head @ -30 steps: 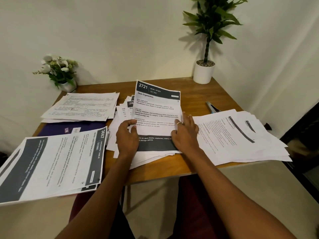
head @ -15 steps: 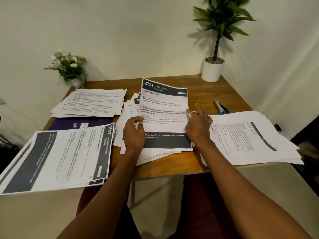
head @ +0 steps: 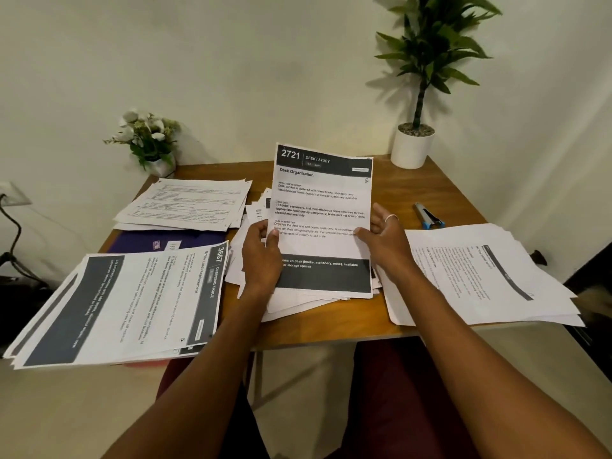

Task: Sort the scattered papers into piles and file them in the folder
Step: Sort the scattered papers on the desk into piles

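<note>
1. Sheet (head: pixel 323 210) headed "2721 Desk Organization" is tipped up off the middle pile (head: pixel 298 303), sitting right between both hands.
2. Left hand (head: pixel 261 256) grips the sheet's left edge, thumb on the front, fingers curled behind.
3. Right hand (head: pixel 385 240) is spread loose at the sheet's right edge. Its thumb touches the paper and its fingers fan out just beside it.
4. Purple folder (head: pixel 139 241) lies flat to the left of the hands, mostly buried under a back pile (head: pixel 185 203) and a near pile (head: pixel 122 303) headed "3667".
5. Another pile (head: pixel 480 273) sits just right of the right hand, hanging over the table (head: pixel 440 190) edge.
</note>
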Action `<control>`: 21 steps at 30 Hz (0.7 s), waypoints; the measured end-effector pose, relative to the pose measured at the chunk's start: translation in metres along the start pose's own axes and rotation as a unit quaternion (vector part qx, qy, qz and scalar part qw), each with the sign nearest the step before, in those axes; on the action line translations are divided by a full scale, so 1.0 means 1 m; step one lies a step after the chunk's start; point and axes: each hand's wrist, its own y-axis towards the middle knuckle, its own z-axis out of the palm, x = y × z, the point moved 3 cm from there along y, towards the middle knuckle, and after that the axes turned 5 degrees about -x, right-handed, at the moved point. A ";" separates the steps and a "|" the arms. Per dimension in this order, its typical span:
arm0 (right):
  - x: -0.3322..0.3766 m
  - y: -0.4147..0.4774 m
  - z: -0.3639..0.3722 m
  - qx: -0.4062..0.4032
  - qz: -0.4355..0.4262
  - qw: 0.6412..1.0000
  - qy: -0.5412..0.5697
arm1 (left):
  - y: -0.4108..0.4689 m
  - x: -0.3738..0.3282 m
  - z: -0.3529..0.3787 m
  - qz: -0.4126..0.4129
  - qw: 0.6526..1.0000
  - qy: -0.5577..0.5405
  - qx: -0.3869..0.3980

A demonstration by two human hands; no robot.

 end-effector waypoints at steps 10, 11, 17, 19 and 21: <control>0.023 -0.010 0.001 0.078 0.098 0.963 0.237 | 0.016 -0.039 -0.015 -0.011 0.992 0.052 0.113; 0.025 -0.014 0.006 0.098 0.107 0.957 0.249 | 0.020 -0.044 -0.020 -0.011 0.990 0.075 0.120; 0.043 -0.027 0.024 0.171 0.133 0.902 0.373 | 0.056 -0.081 -0.078 0.009 0.963 0.210 0.168; 0.046 -0.033 0.032 0.166 0.134 0.912 0.350 | 0.072 -0.082 -0.105 0.050 0.930 0.313 0.188; 0.044 -0.040 0.042 0.175 0.130 0.931 0.293 | 0.093 -0.071 -0.132 0.079 0.865 0.448 0.211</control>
